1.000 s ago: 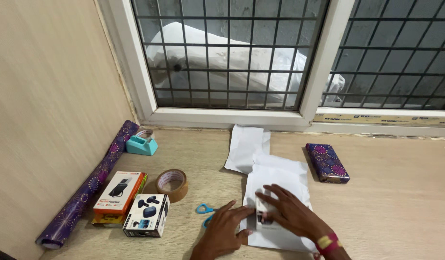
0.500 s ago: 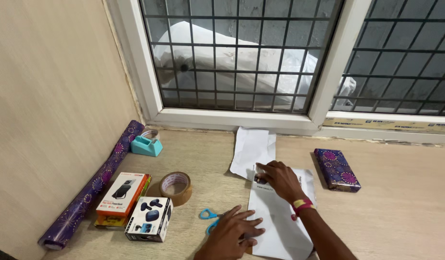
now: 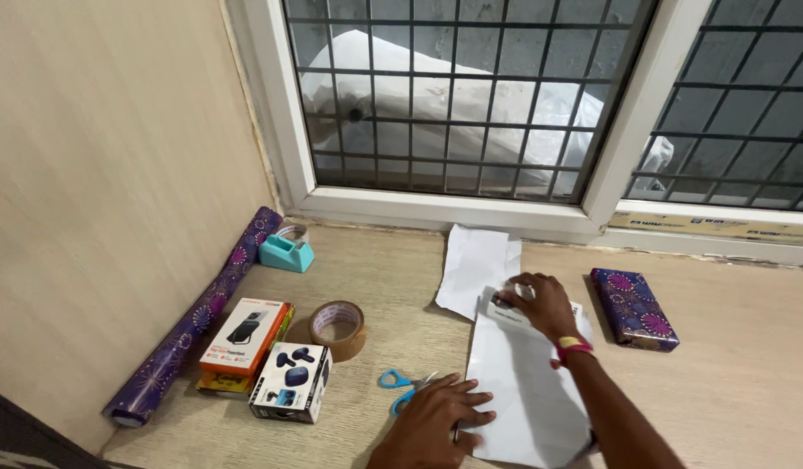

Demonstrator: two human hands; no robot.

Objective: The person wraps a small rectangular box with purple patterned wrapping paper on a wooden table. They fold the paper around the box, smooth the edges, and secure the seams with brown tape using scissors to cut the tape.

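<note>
The left hand (image 3: 436, 421) lies spread flat on the white paper (image 3: 523, 382) (blue scissors (image 3: 404, 388) just beside it); the right hand (image 3: 540, 302) presses the paper's far end, fingers curled.

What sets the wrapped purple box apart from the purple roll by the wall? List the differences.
The wrapped box is a short, flat block; the purple roll is a long thin tube. The wrapped box lies at the right, beyond the right hand; the purple roll lies far left along the wall. The wrapped box shows paper folded round it; the purple roll is still rolled up. Both share a purple pattern and rest on the wooden table.
</note>
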